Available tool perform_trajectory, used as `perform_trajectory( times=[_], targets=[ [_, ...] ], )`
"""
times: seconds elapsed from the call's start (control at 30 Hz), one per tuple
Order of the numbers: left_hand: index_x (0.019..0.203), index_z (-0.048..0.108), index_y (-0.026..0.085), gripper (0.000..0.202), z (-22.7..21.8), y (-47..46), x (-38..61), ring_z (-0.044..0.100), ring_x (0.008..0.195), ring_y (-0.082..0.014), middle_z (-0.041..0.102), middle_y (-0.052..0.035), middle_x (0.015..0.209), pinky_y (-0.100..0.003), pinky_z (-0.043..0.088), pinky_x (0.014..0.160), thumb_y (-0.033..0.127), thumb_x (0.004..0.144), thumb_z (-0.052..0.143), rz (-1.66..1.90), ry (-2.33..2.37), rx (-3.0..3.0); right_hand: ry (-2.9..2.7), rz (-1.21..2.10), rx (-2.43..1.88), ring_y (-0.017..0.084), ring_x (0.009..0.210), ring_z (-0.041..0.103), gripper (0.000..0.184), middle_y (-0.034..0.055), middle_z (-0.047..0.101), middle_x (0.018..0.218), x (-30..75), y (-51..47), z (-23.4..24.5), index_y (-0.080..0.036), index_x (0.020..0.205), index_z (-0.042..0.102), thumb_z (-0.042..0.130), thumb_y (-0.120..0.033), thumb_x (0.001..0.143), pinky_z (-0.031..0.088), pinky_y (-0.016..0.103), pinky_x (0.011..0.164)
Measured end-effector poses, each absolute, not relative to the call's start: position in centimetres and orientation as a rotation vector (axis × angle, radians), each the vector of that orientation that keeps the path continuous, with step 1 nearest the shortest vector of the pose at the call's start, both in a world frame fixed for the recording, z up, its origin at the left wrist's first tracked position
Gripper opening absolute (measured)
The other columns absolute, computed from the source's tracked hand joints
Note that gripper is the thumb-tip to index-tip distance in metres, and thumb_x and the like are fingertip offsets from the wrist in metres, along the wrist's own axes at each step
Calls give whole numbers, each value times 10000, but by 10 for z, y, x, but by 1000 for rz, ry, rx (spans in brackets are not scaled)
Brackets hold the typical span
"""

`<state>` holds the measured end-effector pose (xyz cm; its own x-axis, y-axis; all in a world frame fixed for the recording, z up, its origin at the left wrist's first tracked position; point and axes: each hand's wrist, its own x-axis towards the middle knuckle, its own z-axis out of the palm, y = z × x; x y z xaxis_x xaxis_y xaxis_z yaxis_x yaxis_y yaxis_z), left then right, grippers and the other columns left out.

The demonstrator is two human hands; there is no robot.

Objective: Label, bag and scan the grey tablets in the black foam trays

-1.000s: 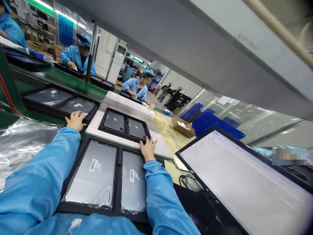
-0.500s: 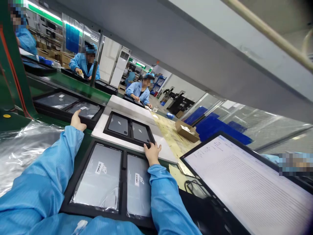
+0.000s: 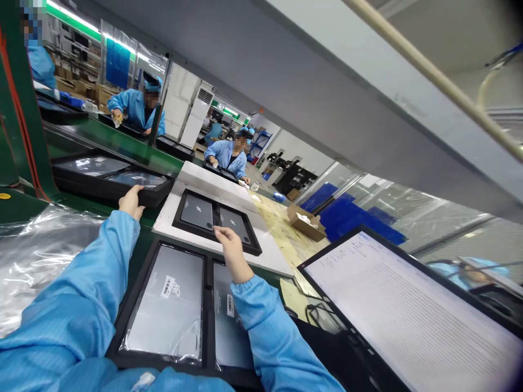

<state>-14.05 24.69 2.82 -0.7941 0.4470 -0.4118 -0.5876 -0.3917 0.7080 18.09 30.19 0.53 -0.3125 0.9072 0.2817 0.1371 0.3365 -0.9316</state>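
Observation:
My left hand (image 3: 131, 202) is at the near right rim of a black tray (image 3: 110, 188) on the left, its fingers bent over the edge and gripping it. Two flat devices in clear film lie in that tray. My right hand (image 3: 231, 247) hovers by the near rim of a smaller-looking black tray (image 3: 255, 247) on a white board, holding nothing I can see, its fingers loosely stretched leftward. That tray bears two grey tablets (image 3: 196, 210). Right before me another black tray (image 3: 208, 310) holds two film-wrapped tablets (image 3: 165, 305) with barcode labels; my right sleeve partly covers one.
A monitor (image 3: 400, 310) stands at the right. Crumpled clear plastic (image 3: 36, 261) lies at the left. Beyond the board is a cardboard box (image 3: 306, 222) with white pieces. A grey shelf (image 3: 286, 98) hangs overhead. Co-workers in blue (image 3: 229, 152) sit farther along the line.
My right hand has moved left from the right end of the board's tray, its fingers drawn closer together. My left hand has closed at the left tray's rim, and that tray's near side looks raised.

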Motion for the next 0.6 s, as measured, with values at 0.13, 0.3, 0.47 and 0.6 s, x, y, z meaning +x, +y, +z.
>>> perform_trajectory(
  times=[0.13,0.3,0.47,0.6],
  targets=[
    [1095,619,145,276,58,228,-140,699,1018,-136,695,4,985,-259,548,832,207,838,699,2239,977,-130,-1546,1722,-922,244,968,731,415,114,737,1107,107,289,35,-199,1008,676,838,-492,762,565,387,931],
    [952,675,208,95,84,196,-101,714,932,-147,745,-10,995,-244,592,781,205,862,648,2247,774,-39,-1181,2066,-979,230,825,750,567,102,712,1016,32,288,80,-175,1291,577,636,-615,939,618,426,844],
    [971,708,182,92,75,163,-29,709,905,-163,748,-52,1006,-254,595,809,189,881,691,1937,880,6,-980,2038,-1036,171,592,651,144,6,675,674,34,280,99,-142,1002,674,647,-276,954,630,332,714],
    [1070,731,169,223,54,132,-9,715,1000,-190,749,-100,1101,-283,600,887,352,967,653,1854,840,52,-891,1901,-1017,154,528,614,88,-17,656,580,90,261,90,-163,827,660,602,-136,888,608,264,648]
  ],
)
